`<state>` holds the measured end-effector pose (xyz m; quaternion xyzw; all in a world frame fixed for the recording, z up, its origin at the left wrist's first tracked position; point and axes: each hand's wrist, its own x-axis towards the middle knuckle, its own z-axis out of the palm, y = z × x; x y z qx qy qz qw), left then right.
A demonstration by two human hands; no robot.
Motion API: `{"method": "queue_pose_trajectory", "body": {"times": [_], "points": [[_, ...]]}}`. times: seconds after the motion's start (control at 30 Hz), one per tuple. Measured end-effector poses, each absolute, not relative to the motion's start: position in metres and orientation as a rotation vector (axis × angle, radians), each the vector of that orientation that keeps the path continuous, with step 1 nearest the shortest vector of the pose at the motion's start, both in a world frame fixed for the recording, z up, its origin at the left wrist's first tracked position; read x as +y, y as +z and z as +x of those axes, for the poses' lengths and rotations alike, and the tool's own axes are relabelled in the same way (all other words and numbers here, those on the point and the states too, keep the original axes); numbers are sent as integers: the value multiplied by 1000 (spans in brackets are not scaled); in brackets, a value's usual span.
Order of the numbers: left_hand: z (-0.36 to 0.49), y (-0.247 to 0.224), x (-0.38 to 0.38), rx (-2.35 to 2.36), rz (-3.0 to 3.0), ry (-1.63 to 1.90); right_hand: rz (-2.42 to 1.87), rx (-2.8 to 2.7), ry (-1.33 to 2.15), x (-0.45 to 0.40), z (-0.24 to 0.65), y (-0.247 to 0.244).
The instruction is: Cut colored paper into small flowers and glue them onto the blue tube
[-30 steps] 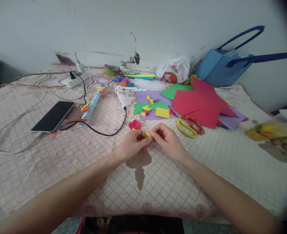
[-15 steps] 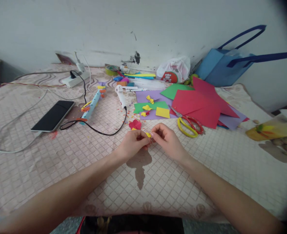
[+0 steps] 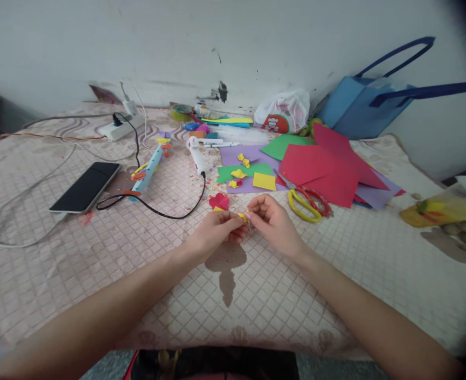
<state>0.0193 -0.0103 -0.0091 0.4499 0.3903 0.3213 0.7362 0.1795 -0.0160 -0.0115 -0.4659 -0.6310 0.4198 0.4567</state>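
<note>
A small yellow paper piece (image 3: 242, 216) is pinched between my two hands above the patterned tablecloth. My left hand (image 3: 219, 229) grips it from the left with thumb and fingers closed. From the right, the fingertips of my right hand (image 3: 272, 224) close on its other end. Fingers cover most of the piece, so its full shape is hidden. Just beyond my left hand lies a red paper flower (image 3: 219, 201), with a bit of yellow paper beside it. Farther off are a yellow paper square (image 3: 264, 181) and small yellow folded shapes (image 3: 238, 173).
Scissors (image 3: 305, 202) lie right of my hands, by red paper sheets (image 3: 320, 171). A white glue gun (image 3: 196, 154) trails a black cord. Leftward are a light blue decorated strip (image 3: 148, 171), a phone (image 3: 86, 187) and a power strip (image 3: 122, 126). A plastic cup (image 3: 443, 208) stands right.
My fingers have shifted slightly around the yellow paper piece, which sits a little farther right. My left fingers spread a bit more underneath. The other things stay put.
</note>
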Motion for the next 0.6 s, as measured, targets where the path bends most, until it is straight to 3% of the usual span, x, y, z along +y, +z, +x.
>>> {"method": "queue_pose_trajectory", "body": {"times": [0.43,0.6], "points": [[20,-18,-10,895,1168,728,-1185,-1544,1004,-20,176,-9],[19,-17,-10,904,1210,755,-1192,-1448,1178,-17,179,-6]]}}
